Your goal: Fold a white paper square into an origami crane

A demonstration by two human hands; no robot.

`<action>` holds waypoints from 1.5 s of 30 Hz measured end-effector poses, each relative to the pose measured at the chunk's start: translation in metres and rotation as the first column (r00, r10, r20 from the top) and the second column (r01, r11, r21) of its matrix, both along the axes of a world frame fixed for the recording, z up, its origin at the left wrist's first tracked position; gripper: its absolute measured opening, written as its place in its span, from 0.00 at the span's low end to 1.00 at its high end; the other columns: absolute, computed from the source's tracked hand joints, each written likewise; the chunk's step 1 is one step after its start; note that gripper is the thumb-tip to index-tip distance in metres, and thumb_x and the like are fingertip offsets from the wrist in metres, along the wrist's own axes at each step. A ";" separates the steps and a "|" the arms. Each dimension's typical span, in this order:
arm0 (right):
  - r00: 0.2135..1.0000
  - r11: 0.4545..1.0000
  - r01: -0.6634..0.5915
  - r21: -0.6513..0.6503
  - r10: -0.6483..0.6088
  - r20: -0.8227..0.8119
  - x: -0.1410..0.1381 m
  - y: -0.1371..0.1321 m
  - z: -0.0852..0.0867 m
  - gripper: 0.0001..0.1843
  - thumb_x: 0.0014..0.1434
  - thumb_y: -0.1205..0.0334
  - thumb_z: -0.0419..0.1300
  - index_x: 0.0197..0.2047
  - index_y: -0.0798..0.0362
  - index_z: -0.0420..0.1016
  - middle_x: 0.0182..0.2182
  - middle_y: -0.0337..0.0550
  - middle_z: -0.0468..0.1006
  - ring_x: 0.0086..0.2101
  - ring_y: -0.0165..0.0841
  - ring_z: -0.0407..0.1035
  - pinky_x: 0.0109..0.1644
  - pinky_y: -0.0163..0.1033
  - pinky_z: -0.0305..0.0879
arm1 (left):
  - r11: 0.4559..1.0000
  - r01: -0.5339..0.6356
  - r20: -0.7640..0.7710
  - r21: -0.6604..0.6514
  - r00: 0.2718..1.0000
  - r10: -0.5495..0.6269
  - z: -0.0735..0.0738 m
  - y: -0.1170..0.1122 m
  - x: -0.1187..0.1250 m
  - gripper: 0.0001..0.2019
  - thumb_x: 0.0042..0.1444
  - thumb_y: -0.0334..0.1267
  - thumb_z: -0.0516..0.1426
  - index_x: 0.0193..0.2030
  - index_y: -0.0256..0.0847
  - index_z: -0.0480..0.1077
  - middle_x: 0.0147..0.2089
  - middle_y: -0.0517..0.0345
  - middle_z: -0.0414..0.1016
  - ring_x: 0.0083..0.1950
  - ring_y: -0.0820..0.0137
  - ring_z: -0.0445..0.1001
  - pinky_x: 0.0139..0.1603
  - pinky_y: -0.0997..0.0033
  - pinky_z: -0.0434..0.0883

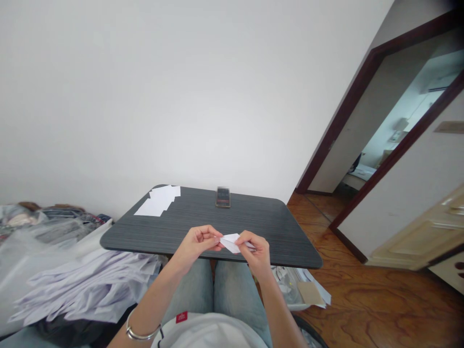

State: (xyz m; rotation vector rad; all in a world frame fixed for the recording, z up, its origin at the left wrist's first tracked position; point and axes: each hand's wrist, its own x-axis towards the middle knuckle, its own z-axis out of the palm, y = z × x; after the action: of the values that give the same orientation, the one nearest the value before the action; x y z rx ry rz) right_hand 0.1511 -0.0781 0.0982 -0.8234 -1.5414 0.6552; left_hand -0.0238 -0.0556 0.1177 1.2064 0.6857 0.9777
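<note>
Low in the frame's middle, the left hand [197, 241] and right hand [258, 249] pinch a folded paper [231, 241] between fingertips, lifted above the table [282, 232] edge so creases stay free. Spare sheets [159, 200] wait upper left.

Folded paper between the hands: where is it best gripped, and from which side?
Probably by its two ends, one from each side. The folded paper is small and flat and looks pointed toward the left, so a thumb-and-forefinger pinch on its flat faces suits it. The left hand pinches the tip and the right hand the other end, leaving the middle free.
</note>
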 end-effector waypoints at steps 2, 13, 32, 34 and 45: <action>1.000 1.000 0.006 0.016 -0.006 0.009 0.000 0.000 0.000 0.08 0.48 0.73 0.54 0.24 0.53 0.70 0.20 0.37 0.69 0.20 0.27 0.62 0.23 0.32 0.54 | 1.000 -0.012 -0.003 -0.005 1.000 0.012 0.000 0.000 0.000 0.06 0.44 0.34 0.61 0.29 0.34 0.71 0.27 0.57 0.77 0.29 0.75 0.74 0.32 0.79 0.70; 0.998 0.995 0.047 0.092 -0.051 0.038 -0.002 -0.002 0.004 0.09 0.48 0.72 0.53 0.23 0.53 0.71 0.20 0.37 0.68 0.20 0.28 0.61 0.24 0.33 0.53 | 0.999 -0.037 0.033 -0.036 0.999 0.038 0.004 -0.002 0.002 0.04 0.44 0.34 0.60 0.26 0.34 0.71 0.25 0.58 0.76 0.26 0.75 0.74 0.31 0.79 0.71; 0.991 0.987 0.077 0.140 -0.091 0.095 -0.003 -0.003 0.005 0.10 0.49 0.72 0.52 0.23 0.53 0.72 0.20 0.38 0.70 0.22 0.30 0.63 0.26 0.34 0.57 | 0.995 -0.076 -0.004 -0.061 0.997 0.076 0.006 -0.005 0.012 0.10 0.44 0.38 0.61 0.30 0.32 0.70 0.26 0.58 0.75 0.25 0.76 0.73 0.30 0.79 0.71; 0.992 0.988 0.080 0.132 -0.092 0.088 -0.003 -0.002 0.004 0.10 0.49 0.72 0.53 0.23 0.52 0.72 0.20 0.38 0.70 0.22 0.30 0.64 0.27 0.35 0.57 | 0.994 -0.084 -0.017 -0.070 0.996 0.083 0.007 -0.004 0.011 0.11 0.43 0.38 0.62 0.31 0.32 0.71 0.26 0.57 0.76 0.25 0.76 0.73 0.30 0.79 0.71; 0.994 0.998 0.057 0.025 -0.059 0.090 0.000 -0.001 0.004 0.08 0.52 0.65 0.52 0.25 0.53 0.71 0.22 0.39 0.70 0.23 0.30 0.63 0.27 0.34 0.57 | 0.994 -0.106 -0.065 -0.011 0.992 0.105 0.005 -0.003 0.011 0.12 0.42 0.38 0.62 0.32 0.32 0.72 0.27 0.54 0.77 0.26 0.74 0.74 0.30 0.76 0.71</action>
State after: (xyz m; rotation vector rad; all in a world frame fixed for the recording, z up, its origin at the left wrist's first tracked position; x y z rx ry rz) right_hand 0.1513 -0.0794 0.1022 -0.8878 -1.5983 0.5635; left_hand -0.0131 -0.0589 0.1231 1.2025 0.8137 1.0230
